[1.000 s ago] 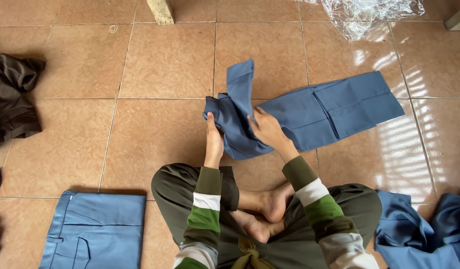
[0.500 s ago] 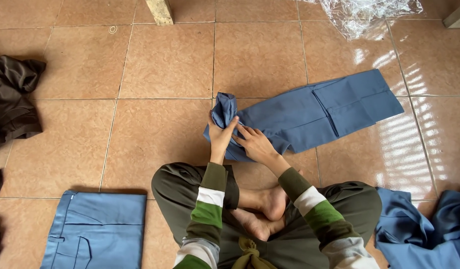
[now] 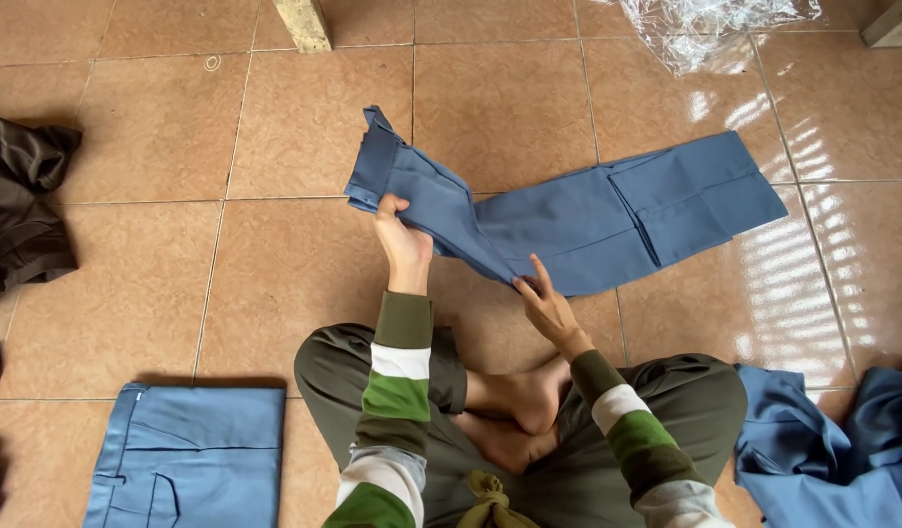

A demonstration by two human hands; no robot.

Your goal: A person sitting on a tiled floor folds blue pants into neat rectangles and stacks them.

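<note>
crumpled clear plastic wrapper (image 3: 720,27) (shiny, empty-looking) on the tiles, top right

Bare tiles (image 3: 275,284) left of hands free; blue trousers (image 3: 607,215) block right, folded pile (image 3: 192,455) near-left

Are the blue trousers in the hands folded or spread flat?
Partly folded: blue trousers lie flat rightward; left hand lifts the other end.
</note>
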